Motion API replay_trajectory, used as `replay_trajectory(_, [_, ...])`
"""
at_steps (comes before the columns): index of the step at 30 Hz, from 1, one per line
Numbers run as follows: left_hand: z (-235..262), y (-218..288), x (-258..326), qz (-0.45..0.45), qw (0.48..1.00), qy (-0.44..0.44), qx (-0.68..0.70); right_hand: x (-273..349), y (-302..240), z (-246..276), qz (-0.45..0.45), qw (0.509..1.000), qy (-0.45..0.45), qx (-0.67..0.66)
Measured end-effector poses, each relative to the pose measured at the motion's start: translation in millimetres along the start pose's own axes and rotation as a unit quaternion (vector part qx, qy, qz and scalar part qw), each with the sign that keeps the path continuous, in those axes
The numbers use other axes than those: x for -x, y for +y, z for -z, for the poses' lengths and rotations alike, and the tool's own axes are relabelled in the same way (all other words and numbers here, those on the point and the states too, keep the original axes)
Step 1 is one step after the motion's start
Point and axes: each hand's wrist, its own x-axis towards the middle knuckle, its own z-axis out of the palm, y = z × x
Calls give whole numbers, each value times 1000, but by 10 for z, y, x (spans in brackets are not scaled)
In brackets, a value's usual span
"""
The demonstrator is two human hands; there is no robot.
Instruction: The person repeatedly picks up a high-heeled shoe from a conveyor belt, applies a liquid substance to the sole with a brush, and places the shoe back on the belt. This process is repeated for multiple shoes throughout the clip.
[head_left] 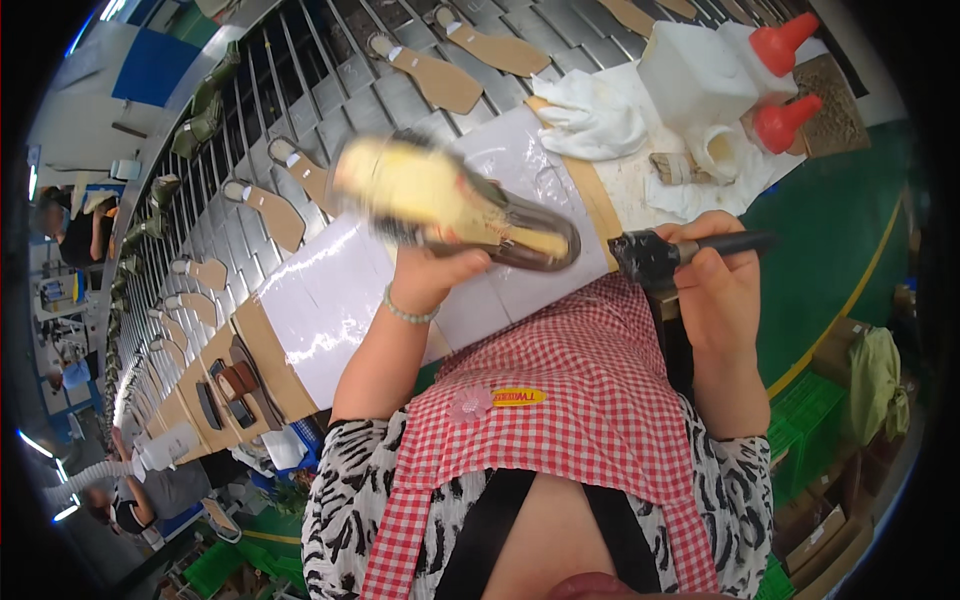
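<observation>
My left hand (pixel 430 278) is closed around a dark shoe upper (pixel 540 232), turned with its pale yellowish underside (pixel 405 180) up. Motion smears the end farther left. My right hand (pixel 715 280) grips a flat brush (pixel 645 258) by its dark handle, its black-coated bristles pointing toward the shoe with a gap between them. Both are over a table covered with shiny white sheeting (pixel 330 345).
Beyond the table, tan shoe soles (pixel 440 78) lie on a metal conveyor (pixel 345 75). At the far right are a white container (pixel 695 75), red nozzle-shaped tops (pixel 785 42), a white cup (pixel 722 150) and white cloth (pixel 595 115). Green crates (pixel 815 430) stand right; people work at left.
</observation>
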Motion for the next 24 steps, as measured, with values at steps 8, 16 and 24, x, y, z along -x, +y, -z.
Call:
replay_trajectory(8, [-38,-406,400,-257,912,58,-314,-96,511,-46,-5,988,84,129])
replay_trajectory(16, [-24,-459,583,-253,899,44,-355,-63,833,-51,-98,988,5,118])
replay_trajectory(24, [-21,-414,598,-253,870,-1,-422,-99,827,-60,-68,979,49,186])
